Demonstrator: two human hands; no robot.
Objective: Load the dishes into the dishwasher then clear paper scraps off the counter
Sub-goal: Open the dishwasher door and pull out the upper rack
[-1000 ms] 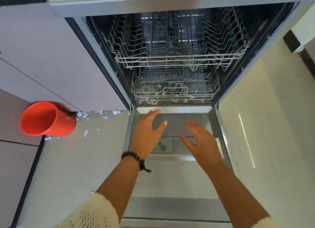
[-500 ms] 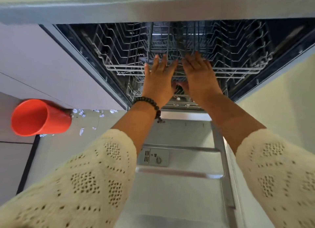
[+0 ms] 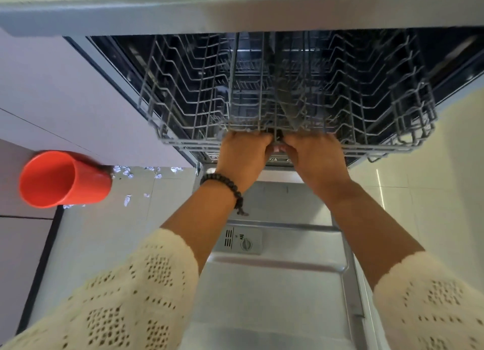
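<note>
The dishwasher stands open, its door (image 3: 277, 284) folded down flat below me. The grey wire upper rack (image 3: 366, 106) holds no dishes and sticks partly out of the tub. My left hand (image 3: 242, 156) and my right hand (image 3: 314, 158) sit side by side at the middle of the rack's front rail, fingers curled around the wire. An orange cup (image 3: 62, 179) lies on its side on the floor at the left. Paper scraps (image 3: 127, 199) are scattered on the floor beside it.
Pale cabinet fronts (image 3: 65, 101) run along the left of the dishwasher. The counter edge (image 3: 235, 12) overhangs the top of the view. Light floor tiles (image 3: 432, 179) spread to the right of the open door.
Both hands rose from above the door to the upper rack and closed on its front rail. The rack now sits further out toward me.
</note>
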